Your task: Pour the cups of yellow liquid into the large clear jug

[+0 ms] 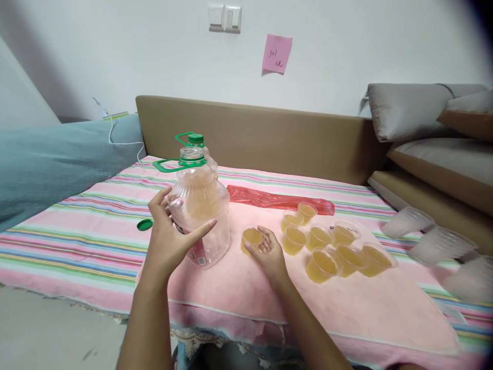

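An uncapped clear plastic jug (210, 205) with a green handle stands upright on the pink mat (231, 288). My left hand (173, 231) is wrapped round its left side, thumb across the front. Right of the jug, my right hand (268, 252) holds a small clear cup (252, 237) of yellow liquid between thumb and fingers, low at the mat. Several similar filled cups (321, 264) stand in a group to the right of my right hand. A second jug (196, 139) with a green cap is partly hidden behind the first.
A green cap (145, 224) lies on the striped cloth (96, 236) at the left. Red plastic (277, 199) stretches behind the mat. Stacks of clear cups (442, 245) lie at the right, beside cushions (412, 110). A headboard (250, 133) stands at the back.
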Demonstrator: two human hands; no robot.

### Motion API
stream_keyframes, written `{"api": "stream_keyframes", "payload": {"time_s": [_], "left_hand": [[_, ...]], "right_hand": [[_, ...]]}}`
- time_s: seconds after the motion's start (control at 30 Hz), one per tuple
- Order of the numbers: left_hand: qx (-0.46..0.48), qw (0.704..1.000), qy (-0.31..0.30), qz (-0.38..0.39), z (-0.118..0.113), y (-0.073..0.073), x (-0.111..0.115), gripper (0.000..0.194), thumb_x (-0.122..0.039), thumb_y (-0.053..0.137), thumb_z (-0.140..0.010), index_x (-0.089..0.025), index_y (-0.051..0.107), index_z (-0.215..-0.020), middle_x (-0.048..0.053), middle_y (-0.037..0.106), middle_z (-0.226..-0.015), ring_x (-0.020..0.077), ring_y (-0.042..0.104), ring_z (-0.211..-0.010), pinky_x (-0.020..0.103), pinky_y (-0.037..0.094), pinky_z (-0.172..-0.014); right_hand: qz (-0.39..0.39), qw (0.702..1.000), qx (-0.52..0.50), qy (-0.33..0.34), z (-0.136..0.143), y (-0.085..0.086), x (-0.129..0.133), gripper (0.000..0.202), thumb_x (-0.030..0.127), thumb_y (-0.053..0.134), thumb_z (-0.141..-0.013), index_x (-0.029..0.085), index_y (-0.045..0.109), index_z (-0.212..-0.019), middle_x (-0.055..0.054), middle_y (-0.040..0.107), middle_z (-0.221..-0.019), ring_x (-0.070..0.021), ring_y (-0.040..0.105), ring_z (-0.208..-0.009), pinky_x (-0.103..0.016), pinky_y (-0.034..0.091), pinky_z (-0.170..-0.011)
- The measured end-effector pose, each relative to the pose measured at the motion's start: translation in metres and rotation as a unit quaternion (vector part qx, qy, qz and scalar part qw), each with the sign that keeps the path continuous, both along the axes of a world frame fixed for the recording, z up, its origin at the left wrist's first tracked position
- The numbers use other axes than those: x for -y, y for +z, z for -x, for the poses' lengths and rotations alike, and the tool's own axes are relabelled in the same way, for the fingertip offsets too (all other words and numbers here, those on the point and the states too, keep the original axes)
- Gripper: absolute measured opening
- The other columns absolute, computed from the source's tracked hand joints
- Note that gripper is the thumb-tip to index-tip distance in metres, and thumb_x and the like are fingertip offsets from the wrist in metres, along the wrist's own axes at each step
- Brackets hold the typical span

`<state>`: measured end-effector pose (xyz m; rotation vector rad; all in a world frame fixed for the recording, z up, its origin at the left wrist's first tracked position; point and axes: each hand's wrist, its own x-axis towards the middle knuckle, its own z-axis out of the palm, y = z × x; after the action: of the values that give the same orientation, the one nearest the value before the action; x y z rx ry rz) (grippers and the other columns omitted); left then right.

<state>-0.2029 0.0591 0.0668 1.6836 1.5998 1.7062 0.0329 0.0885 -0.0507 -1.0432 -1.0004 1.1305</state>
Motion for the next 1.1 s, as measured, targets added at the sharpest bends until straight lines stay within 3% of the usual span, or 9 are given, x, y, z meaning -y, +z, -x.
{"api": "stream_keyframes", "payload": {"time_s": [0.13, 0.23, 0.4, 0.57, 0.73, 0.9, 1.1], "left_hand": [[0.004, 1.000, -0.004, 0.008, -0.001, 0.003, 0.003, 0.117, -0.051, 0.102, -0.064, -0.033, 0.031, -0.155, 0.015, 0.051, -0.155, 0.0391, 0.058, -0.142, 0.066, 0.055, -0.114], [0.002, 1.000, -0.007, 0.001, -0.004, 0.006, 0.004, 0.118, -0.052, 0.102, -0.063, -0.034, 0.032, -0.155, 0.015, 0.051, -0.155, 0.0390, 0.058, -0.143, 0.064, 0.058, -0.112], [0.011, 0.999, -0.041, -0.005, -0.015, 0.007, 0.002, 0.117, -0.051, 0.102, -0.063, -0.035, 0.032, -0.155, 0.014, 0.049, -0.159, 0.0385, 0.056, -0.147, 0.062, 0.056, -0.116], [0.019, 0.994, -0.108, 0.003, -0.027, 0.004, 0.000, 0.114, -0.050, 0.101, -0.069, -0.039, 0.029, -0.156, 0.013, 0.042, -0.168, 0.0368, 0.050, -0.154, 0.063, 0.050, -0.122], [-0.012, 0.989, -0.145, 0.001, -0.039, 0.003, 0.003, 0.111, -0.052, 0.100, -0.071, -0.039, 0.029, -0.156, 0.012, 0.037, -0.170, 0.0376, 0.043, -0.160, 0.065, 0.043, -0.128], [-0.037, 0.982, -0.186, 0.012, -0.052, 0.005, 0.007, 0.110, -0.055, 0.099, -0.073, -0.041, 0.030, -0.157, 0.011, 0.039, -0.171, 0.0378, 0.043, -0.160, 0.066, 0.039, -0.131], [-0.055, 0.979, -0.193, 0.026, -0.056, 0.000, 0.007, 0.112, -0.059, 0.099, -0.072, -0.044, 0.028, -0.157, 0.010, 0.041, -0.172, 0.0397, 0.042, -0.161, 0.069, 0.038, -0.131]], "right_hand": [[0.000, 1.000, -0.006, 0.000, 0.001, 0.009, 0.003, 0.084, 0.055, 0.098, -0.060, 0.022, 0.057, -0.125, -0.022, 0.066, -0.147, -0.0341, 0.069, -0.138, -0.050, 0.054, -0.122], [-0.012, 1.000, -0.005, -0.007, -0.001, 0.027, 0.007, 0.080, 0.055, 0.094, -0.065, 0.022, 0.055, -0.127, -0.022, 0.065, -0.148, -0.0333, 0.070, -0.137, -0.047, 0.057, -0.119], [-0.058, 0.998, -0.019, -0.023, -0.012, 0.081, 0.011, 0.076, 0.050, 0.093, -0.071, 0.023, 0.056, -0.132, -0.018, 0.068, -0.147, -0.0309, 0.073, -0.133, -0.046, 0.057, -0.117], [-0.105, 0.994, -0.028, -0.024, -0.035, 0.139, 0.007, 0.073, 0.051, 0.098, -0.067, 0.025, 0.064, -0.127, -0.011, 0.079, -0.130, -0.0299, 0.076, -0.125, -0.049, 0.059, -0.114], [-0.169, 0.985, 0.018, -0.007, -0.060, 0.182, 0.000, 0.068, 0.054, 0.101, -0.067, 0.028, 0.070, -0.121, -0.007, 0.079, -0.129, -0.0289, 0.076, -0.123, -0.048, 0.061, -0.110], [-0.196, 0.978, 0.061, 0.038, -0.076, 0.208, -0.006, 0.061, 0.055, 0.100, -0.071, 0.030, 0.073, -0.119, -0.006, 0.080, -0.125, -0.0284, 0.076, -0.121, -0.048, 0.062, -0.106], [-0.234, 0.965, 0.093, 0.069, -0.085, 0.219, -0.016, 0.053, 0.053, 0.097, -0.077, 0.031, 0.075, -0.120, -0.004, 0.082, -0.123, -0.0273, 0.076, -0.120, -0.049, 0.060, -0.107]]}}
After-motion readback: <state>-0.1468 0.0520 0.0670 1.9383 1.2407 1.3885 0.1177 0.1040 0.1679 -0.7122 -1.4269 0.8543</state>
